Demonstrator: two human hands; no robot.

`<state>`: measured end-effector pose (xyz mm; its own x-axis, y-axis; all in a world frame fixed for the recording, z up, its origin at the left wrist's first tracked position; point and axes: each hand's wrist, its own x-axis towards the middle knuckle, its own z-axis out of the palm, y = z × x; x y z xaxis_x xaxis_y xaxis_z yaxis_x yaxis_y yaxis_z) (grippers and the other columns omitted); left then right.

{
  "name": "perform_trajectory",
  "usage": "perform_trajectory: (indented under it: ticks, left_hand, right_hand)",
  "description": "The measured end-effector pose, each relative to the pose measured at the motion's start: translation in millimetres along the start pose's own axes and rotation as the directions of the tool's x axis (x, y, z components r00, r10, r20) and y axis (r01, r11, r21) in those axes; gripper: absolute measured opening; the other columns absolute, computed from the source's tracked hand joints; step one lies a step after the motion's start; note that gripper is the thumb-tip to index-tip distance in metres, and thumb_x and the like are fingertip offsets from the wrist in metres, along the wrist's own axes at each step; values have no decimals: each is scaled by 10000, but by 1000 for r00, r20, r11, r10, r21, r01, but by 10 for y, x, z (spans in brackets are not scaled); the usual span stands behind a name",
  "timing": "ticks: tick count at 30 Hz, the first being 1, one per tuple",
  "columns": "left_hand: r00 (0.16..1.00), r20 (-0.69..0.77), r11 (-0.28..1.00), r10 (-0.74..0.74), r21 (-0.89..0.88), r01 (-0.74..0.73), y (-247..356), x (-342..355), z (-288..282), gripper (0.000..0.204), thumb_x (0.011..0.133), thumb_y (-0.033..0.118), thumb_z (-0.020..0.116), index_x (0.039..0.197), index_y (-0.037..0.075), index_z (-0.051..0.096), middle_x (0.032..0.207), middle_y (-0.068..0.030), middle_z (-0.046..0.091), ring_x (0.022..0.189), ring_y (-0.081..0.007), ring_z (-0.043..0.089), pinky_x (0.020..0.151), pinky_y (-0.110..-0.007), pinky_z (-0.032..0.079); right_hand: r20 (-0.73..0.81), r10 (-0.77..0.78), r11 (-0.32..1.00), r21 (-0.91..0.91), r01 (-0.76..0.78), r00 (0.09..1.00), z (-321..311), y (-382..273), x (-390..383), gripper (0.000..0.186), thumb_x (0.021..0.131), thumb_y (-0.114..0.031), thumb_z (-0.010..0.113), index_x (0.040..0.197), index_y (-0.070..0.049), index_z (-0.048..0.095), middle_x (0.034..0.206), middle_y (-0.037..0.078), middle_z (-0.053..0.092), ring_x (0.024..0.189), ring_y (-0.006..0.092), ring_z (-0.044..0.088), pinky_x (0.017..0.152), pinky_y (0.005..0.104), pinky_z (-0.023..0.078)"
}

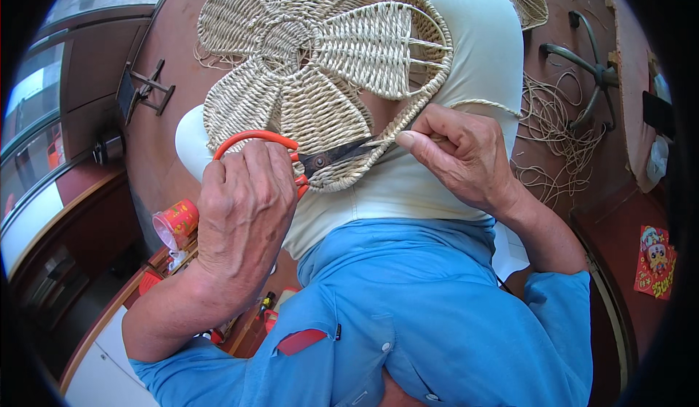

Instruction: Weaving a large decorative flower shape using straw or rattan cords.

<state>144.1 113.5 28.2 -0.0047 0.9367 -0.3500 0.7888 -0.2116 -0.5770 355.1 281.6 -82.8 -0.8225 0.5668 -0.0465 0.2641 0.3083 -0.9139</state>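
A flower-shaped woven straw piece point(368, 39) with a braided rim lies across my lap. My left hand point(251, 203) is closed round the orange handles of a pair of scissors point(338, 154). Their dark blades point right, over the lower rim, with the tips close to my right fingers. My right hand point(466, 152) pinches a straw cord at the rim, thumb against forefinger. Beyond that hand, a length of straw cord point(484, 103) crosses my right thigh. Whether the blades touch the cord, I cannot tell.
Loose straw cord point(557, 134) lies tangled on the floor at right, beside a metal chair base point(604, 76). Another woven piece point(535, 3) sits beyond my right knee. At left are a red paper cup point(177, 223) and a small dark stand point(145, 90).
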Motion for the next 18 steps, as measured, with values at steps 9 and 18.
perform_trajectory:
  ticks: [9,18]
  left_hand:
    - [1000,-2,998,-15,54,15,-8,19,-86,87,925,137,678,875,93,623,771,-14,488,705,-155,550,650,-327,405]
    - [995,96,991,39,125,-51,15,57,-174,58,911,128,655,871,95,628,765,-3,482,703,-144,537,649,-339,380]
  right_hand:
    - [34,-12,999,37,10,999,-21,29,-13,217,985,-223,815,882,-53,729,619,69,581,539,187,575,538,371,447]
    - [53,-37,999,38,35,998,-19,30,-29,207,980,-203,814,878,-45,727,621,73,570,536,175,558,535,361,437]
